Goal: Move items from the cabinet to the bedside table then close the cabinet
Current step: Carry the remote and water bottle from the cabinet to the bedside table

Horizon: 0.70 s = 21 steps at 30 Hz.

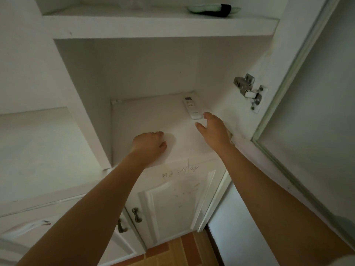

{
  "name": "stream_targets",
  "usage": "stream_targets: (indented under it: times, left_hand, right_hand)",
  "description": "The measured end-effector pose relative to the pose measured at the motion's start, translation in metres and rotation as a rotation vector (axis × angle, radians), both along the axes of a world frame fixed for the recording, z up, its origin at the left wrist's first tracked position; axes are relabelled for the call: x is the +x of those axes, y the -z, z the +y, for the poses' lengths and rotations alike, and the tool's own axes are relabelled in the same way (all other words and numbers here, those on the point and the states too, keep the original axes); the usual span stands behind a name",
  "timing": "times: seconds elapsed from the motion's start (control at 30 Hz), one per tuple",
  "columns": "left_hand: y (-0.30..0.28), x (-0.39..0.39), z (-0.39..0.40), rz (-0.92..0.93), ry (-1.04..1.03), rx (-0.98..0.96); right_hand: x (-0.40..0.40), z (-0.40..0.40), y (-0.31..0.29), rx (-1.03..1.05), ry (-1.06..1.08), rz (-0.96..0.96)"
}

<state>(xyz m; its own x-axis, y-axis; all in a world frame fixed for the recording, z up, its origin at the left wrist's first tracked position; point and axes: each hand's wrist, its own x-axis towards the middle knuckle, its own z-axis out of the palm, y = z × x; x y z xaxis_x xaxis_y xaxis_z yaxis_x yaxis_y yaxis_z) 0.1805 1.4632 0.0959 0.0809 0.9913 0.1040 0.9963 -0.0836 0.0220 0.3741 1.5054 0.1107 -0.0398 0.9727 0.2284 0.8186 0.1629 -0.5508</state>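
The white cabinet [134, 73] stands open in front of me. A white remote control [192, 107] lies at the back right of its lower shelf. My right hand [213, 131] reaches in with fingers apart, its fingertips just at the remote's near end, holding nothing. My left hand [148, 145] rests at the shelf's front with fingers curled over a pale white rounded object [169, 148], which the hand and wrist largely hide. On the upper shelf lies a green and black item [213, 9].
The cabinet door [317, 112] hangs open on the right, with a metal hinge [247, 91] on the side wall. Below are shut lower doors with metal handles [136, 215]. Orange floor tiles [178, 252] show at the bottom.
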Motion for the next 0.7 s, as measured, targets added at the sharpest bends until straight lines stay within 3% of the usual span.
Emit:
stream_targets:
  times: [0.17, 0.37, 0.7]
  left_hand:
    - [-0.004, -0.004, 0.005, 0.039, -0.017, 0.026]
    - [0.008, -0.007, 0.005, 0.041, 0.047, 0.037]
    - [0.007, -0.010, 0.005, 0.056, 0.058, 0.039]
  right_hand:
    - [-0.011, 0.027, 0.007, -0.026, 0.014, 0.041]
    - [-0.026, 0.051, 0.013, -0.019, 0.105, -0.066]
    - [-0.035, 0.070, 0.024, -0.010, 0.202, -0.074]
